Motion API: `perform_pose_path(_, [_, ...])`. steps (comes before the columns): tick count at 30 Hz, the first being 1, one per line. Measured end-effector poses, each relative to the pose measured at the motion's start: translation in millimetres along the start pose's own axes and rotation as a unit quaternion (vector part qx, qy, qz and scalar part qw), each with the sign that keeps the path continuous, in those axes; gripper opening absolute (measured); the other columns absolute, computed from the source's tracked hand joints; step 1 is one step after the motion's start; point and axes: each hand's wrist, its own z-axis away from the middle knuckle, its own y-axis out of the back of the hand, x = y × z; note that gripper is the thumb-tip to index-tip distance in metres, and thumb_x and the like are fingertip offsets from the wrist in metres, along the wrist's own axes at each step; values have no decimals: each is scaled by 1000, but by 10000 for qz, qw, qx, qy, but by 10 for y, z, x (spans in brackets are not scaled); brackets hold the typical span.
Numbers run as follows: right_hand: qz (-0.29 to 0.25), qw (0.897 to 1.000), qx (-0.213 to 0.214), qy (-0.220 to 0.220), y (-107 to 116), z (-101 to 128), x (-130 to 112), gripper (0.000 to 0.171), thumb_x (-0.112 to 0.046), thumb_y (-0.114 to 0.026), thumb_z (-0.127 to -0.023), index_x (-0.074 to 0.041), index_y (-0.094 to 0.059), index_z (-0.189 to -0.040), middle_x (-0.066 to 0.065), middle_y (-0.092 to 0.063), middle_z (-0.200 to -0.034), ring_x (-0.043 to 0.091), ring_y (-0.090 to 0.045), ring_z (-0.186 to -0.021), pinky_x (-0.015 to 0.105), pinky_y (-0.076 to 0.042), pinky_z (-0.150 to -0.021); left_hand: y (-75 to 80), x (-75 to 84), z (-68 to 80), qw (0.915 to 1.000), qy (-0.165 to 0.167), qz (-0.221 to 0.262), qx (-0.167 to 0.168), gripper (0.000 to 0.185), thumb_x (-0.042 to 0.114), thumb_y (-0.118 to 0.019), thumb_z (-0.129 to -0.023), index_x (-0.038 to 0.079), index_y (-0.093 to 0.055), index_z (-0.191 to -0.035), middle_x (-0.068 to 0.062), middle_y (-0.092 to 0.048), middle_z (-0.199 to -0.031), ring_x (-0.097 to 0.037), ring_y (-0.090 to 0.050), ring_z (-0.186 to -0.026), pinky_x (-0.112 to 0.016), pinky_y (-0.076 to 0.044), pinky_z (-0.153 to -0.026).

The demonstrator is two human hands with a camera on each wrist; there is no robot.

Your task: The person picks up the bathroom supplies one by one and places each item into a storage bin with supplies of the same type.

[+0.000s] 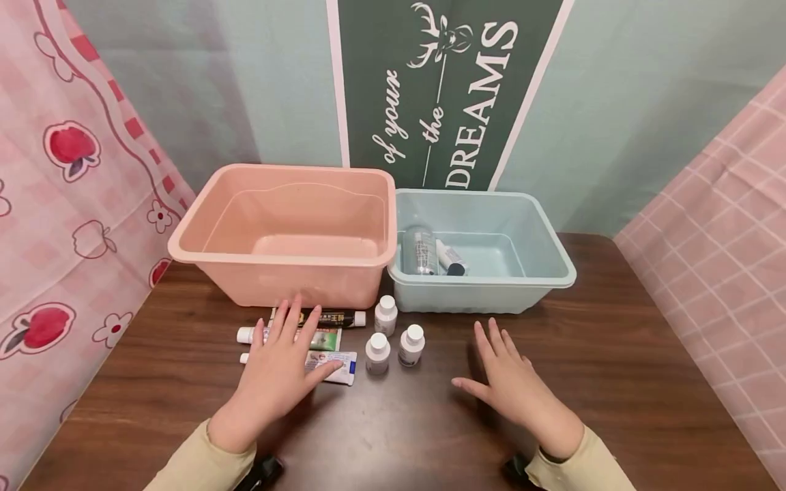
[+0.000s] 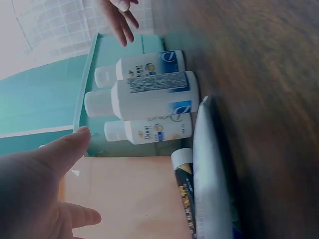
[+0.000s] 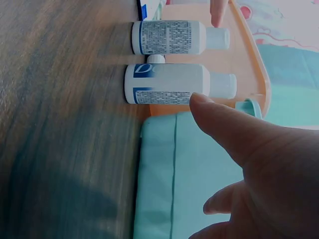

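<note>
We see the tubes (image 1: 331, 339) lying under the flat, spread left hand (image 1: 279, 368); three white bottles (image 1: 377, 352) stand between it and our right hand (image 1: 512, 385), open, holding nothing, on the table (image 1: 614, 382).

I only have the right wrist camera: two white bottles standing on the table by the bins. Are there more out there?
Observer: Yes, three white bottles stand together in front of the bins.
Operator: Where's the left hand?
Observer: The left hand is spread flat, fingers straight, over three tubes lying left of the bottles.
Operator: Anything in the bins?
Observer: The pink bin shows nothing inside. The blue bin holds a clear bottle and a small tube.
</note>
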Motion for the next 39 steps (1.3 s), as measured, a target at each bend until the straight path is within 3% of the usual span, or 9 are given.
perform_pose_path(12, [-45,10000,-27,24,62,69,9,96,-57,-61,-80,1,-21,-146,29,-13,-149,48,-20,-133,71,-30,-86,134,-10,-7,9997,-24,82,250,82,60,-57,-81,8,-39,-142,-22,-24,-149,-37,-21,-137,-64,-18,-100])
perform_pose_path(25, [-19,9999,39,151,109,71,-16,94,-55,-60,-82,1,-20,-146,27,-13,-150,47,-19,-133,70,-31,-86,416,-22,-34,9957,-218,290,857,77,53,-60,-82,7,-40,-140,-22,-24,-149,-39,-21,-136,-63,-18,-100])
perform_pose_path(33, [-1,9997,68,253,126,69,-18,92,-52,-60,-83,0,-20,-147,27,-15,-150,46,-20,-134,70,-32,-85,492,-88,-123,9912,-376,250,1245,76,52,-59,-83,5,-39,-140,-25,-25,-148,-39,-22,-135,-64,-17,-100])
perform_pose_path(36, [19,9993,178,327,128,68,-19,90,-50,-61,-83,1,-21,-146,27,-17,-149,46,-21,-133,69,-32,-86,493,-129,-182,9879,-470,263,1457,74,55,-54,-86,6,-40,-139,-25,-25,-148,-39,-22,-136,-64,-17,-100])
perform_pose_path(39, [9,9989,247,387,132,67,-26,89,-48,-62,-84,2,-23,-145,28,-19,-149,47,-23,-132,68,-33,-86,480,-172,-251,9853,-538,201,1611,78,64,-39,-88,4,-41,-138,-26,-24,-147,-38,-19,-137,-65,-16,-100])
